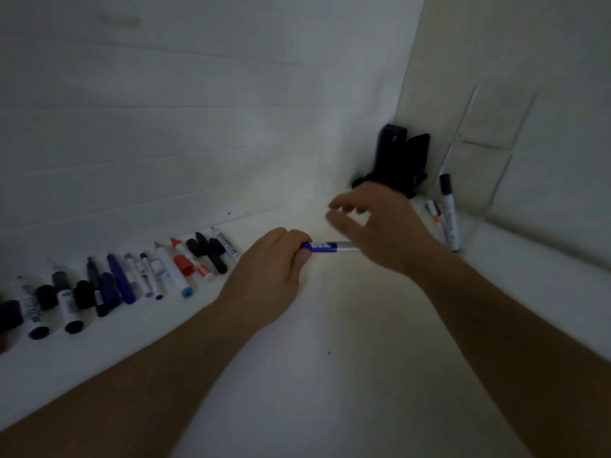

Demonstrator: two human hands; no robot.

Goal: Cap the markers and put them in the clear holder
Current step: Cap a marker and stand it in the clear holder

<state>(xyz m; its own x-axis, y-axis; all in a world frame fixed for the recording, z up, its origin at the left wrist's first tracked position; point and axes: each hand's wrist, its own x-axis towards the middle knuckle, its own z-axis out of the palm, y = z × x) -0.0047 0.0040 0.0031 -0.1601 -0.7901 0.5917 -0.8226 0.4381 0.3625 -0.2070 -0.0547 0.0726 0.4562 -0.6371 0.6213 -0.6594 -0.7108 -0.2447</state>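
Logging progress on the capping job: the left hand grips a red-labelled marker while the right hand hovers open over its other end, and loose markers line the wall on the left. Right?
Not quite. The head view shows the marker in the left hand is blue-labelled, not red. The rest holds: the right hand hovers open over its other end, and loose markers line the wall on the left.

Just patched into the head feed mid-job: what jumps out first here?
Centre frame, the left hand grips a blue-and-white marker lying level above the white surface, while the right hand, fingers spread and blurred, hovers at its other end. A long row of loose markers and caps lines the wall at left. A black-capped white marker stands tilted at far right.
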